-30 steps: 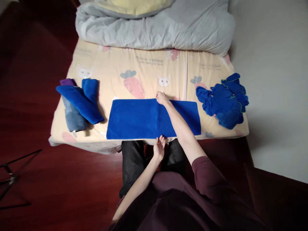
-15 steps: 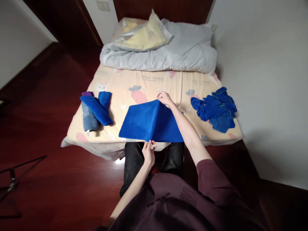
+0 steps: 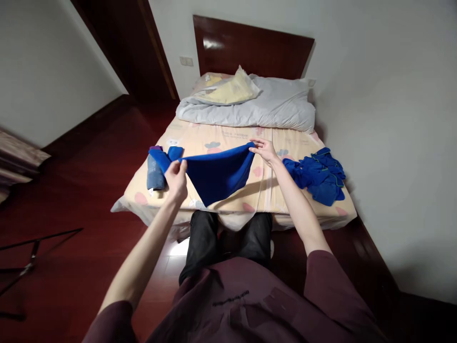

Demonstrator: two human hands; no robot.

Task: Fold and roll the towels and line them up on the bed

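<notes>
A blue towel (image 3: 217, 174) hangs stretched between my two hands above the bed, folded over along its top edge, with a corner drooping toward the bed's front. My left hand (image 3: 176, 178) pinches its left end, thumb on top. The right end is gripped between thumb and fingers of my right hand (image 3: 263, 151). Beyond my left hand lie rolled towels, a grey-blue one (image 3: 155, 174) upright along the bed and a blue one (image 3: 174, 152) partly hidden behind my hand. To the right rests a crumpled heap of blue cloths (image 3: 317, 174), some with green edging.
The bed (image 3: 143, 183) has a patterned peach sheet. A grey quilt (image 3: 285, 105) and a pale yellow pillow or cloth (image 3: 232, 90) lie at its head, against a dark headboard (image 3: 250, 47). A wall stands close on the right. A black metal stand (image 3: 32, 257) is on the floor at left.
The towel has been lifted off the bed and folded over. My left hand moved up and left to its left end; my right hand shifted slightly right. The view tilted upward.
</notes>
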